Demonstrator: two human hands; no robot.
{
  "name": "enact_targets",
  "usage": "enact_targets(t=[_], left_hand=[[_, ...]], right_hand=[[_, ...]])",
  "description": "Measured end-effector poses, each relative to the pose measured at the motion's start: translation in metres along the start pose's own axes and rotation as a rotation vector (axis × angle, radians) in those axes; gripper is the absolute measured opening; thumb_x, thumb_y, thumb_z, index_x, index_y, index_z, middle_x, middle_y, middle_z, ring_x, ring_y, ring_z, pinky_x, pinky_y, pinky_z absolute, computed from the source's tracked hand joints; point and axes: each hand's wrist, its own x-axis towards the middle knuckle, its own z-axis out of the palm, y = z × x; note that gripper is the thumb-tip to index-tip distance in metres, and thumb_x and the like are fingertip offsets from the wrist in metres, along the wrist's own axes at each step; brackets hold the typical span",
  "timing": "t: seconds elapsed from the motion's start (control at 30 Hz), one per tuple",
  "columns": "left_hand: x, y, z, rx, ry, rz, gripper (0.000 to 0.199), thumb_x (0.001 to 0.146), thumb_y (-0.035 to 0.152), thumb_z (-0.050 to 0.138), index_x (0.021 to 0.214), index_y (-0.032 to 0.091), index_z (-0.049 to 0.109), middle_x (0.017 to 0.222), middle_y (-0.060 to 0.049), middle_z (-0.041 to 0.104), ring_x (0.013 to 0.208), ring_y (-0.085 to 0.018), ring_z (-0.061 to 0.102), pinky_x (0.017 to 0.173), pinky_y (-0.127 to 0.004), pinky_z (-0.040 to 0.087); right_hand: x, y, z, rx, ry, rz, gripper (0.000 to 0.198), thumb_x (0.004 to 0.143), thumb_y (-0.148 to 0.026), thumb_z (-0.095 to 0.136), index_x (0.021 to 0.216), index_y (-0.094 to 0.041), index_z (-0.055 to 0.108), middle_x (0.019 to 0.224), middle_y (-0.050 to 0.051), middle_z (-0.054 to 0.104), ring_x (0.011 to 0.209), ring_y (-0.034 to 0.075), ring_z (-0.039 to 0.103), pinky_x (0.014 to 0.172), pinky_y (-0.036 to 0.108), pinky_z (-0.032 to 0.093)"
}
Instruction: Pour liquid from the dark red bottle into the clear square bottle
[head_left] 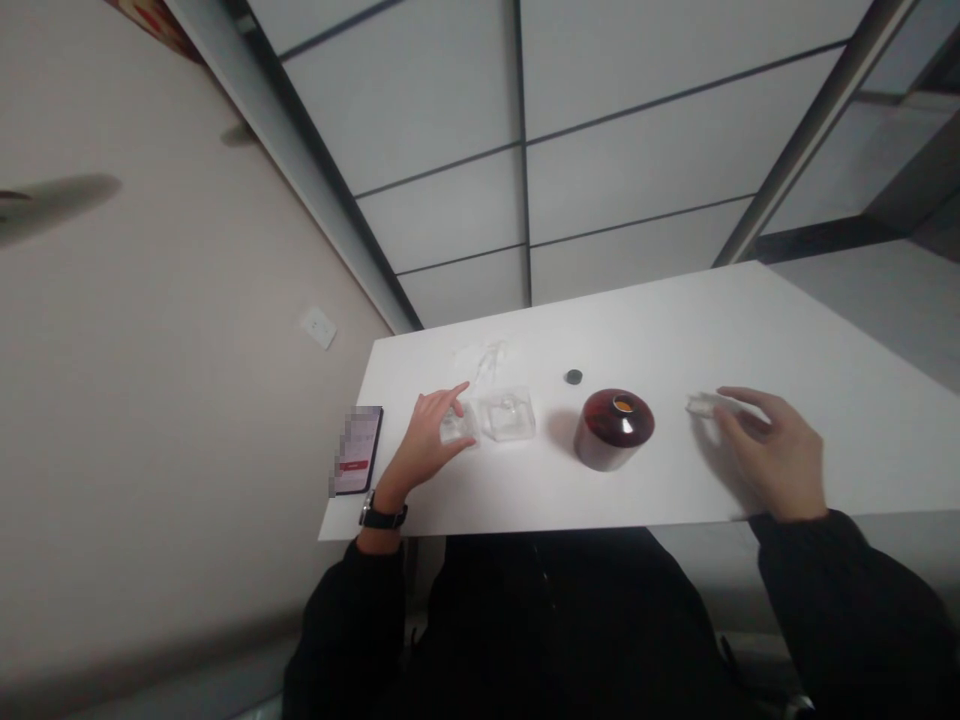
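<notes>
My left hand (431,430) curves around a small clear plastic piece (459,427), thumb on its near side and a bent finger on its far side, the index finger stretched out. Right beside it stands a clear plastic box (511,415). Toward the table's right side, my right hand (776,450) pinches a small clear object (701,405) just above the surface; its kind is too blurred to make out. Between the hands sits a dark red, glossy rounded jar (613,430) with an orange-looking opening on top. A small black round cap (574,377) lies behind the jar.
Crumpled clear plastic wrap (489,360) lies behind the box. A phone (358,450) rests at the left edge of the white table (660,345). A wall with a socket (320,327) borders the left, and panelled sliding doors (622,180) stand behind.
</notes>
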Motion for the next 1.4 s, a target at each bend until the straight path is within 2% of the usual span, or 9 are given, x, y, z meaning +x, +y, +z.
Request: enact_targets(t=[0.23,0.4,0.6,0.73,0.87,0.97,1.1,1.27,1.4], left_hand=[[0.008,0.002,-0.003,0.03,-0.111,0.0,0.081,0.092,0.023,0.072,0.163,0.028,0.035,0.114,-0.003,0.066,0.147,-0.03,0.052,0.131,-0.073,0.007],[0.007,0.009,-0.013,0.07,-0.157,0.063,0.082,0.093,0.022,0.073,0.165,0.028,0.032,0.117,-0.005,0.071,0.162,-0.034,0.035,0.13,-0.076,-0.002],[0.02,0.023,-0.022,0.074,0.031,0.21,0.092,0.091,0.041,0.084,0.165,0.028,0.03,0.152,-0.014,0.058,0.154,-0.034,0.047,0.13,-0.06,0.034],[0.04,0.038,-0.005,0.211,-0.092,0.239,0.114,0.082,0.039,0.092,0.169,0.023,0.019,0.164,-0.021,0.049,0.154,-0.037,0.046,0.128,-0.058,0.038],[0.055,0.052,0.018,0.359,-0.166,0.247,0.118,0.082,0.034,0.093,0.169,0.015,0.017,0.152,-0.023,0.06,0.151,-0.039,0.051,0.129,-0.061,0.034],[0.055,0.061,0.03,0.313,-0.162,0.24,0.113,0.085,0.03,0.089,0.17,0.016,0.016,0.141,-0.019,0.067,0.137,-0.036,0.063,0.124,-0.058,0.042],[0.035,0.07,0.04,0.173,-0.123,0.202,0.115,0.087,0.029,0.086,0.172,0.026,0.008,0.138,-0.015,0.067,0.125,-0.034,0.068,0.107,-0.053,0.058],[-0.004,0.071,0.065,-0.051,-0.027,0.189,0.118,0.087,0.02,0.084,0.171,0.034,0.002,0.146,-0.015,0.061,0.134,-0.035,0.063,0.114,-0.056,0.054],[-0.031,0.064,0.098,-0.311,0.154,0.03,0.114,0.088,0.02,0.083,0.17,0.034,0.004,0.166,-0.019,0.042,0.153,-0.036,0.048,0.125,-0.06,0.044]], right_hand=[[0.003,-0.006,-0.002,0.003,-0.006,-0.05,0.018,0.084,-0.016,0.086,0.099,-0.025,0.085,0.088,0.005,0.081,0.069,0.018,0.077,0.05,0.018,0.055],[0.003,-0.008,-0.002,0.021,-0.02,0.05,0.007,0.087,-0.029,0.085,0.091,-0.023,0.084,0.087,0.006,0.08,0.071,0.018,0.075,0.056,0.02,0.057],[-0.003,-0.03,-0.001,-0.042,-0.041,0.174,0.032,0.094,-0.048,0.067,0.103,-0.02,0.079,0.105,0.013,0.08,0.099,0.031,0.077,0.084,0.046,0.067],[-0.002,-0.043,-0.005,-0.126,0.049,0.029,0.03,0.099,-0.047,0.063,0.094,-0.021,0.077,0.096,0.014,0.081,0.091,0.032,0.077,0.084,0.05,0.064],[-0.019,-0.075,0.001,-0.028,0.014,-0.076,0.024,0.1,-0.042,0.069,0.11,-0.022,0.076,0.106,0.013,0.081,0.101,0.032,0.078,0.094,0.053,0.062],[-0.039,-0.099,0.019,0.159,-0.244,0.007,0.068,0.092,-0.058,0.078,0.146,-0.022,0.06,0.141,0.019,0.07,0.13,0.039,0.068,0.11,0.062,0.056],[-0.054,-0.112,0.047,0.297,-0.304,0.131,0.104,0.08,-0.063,0.087,0.163,-0.024,0.038,0.16,0.022,0.054,0.145,0.041,0.057,0.117,0.065,0.05],[-0.046,-0.115,0.051,0.366,-0.343,0.212,0.083,0.08,-0.053,0.091,0.148,-0.022,0.054,0.139,0.018,0.07,0.125,0.038,0.071,0.107,0.061,0.059],[-0.036,-0.122,0.036,0.262,-0.331,0.08,0.075,0.079,-0.048,0.092,0.142,-0.022,0.06,0.134,0.016,0.073,0.124,0.038,0.072,0.106,0.061,0.06]])
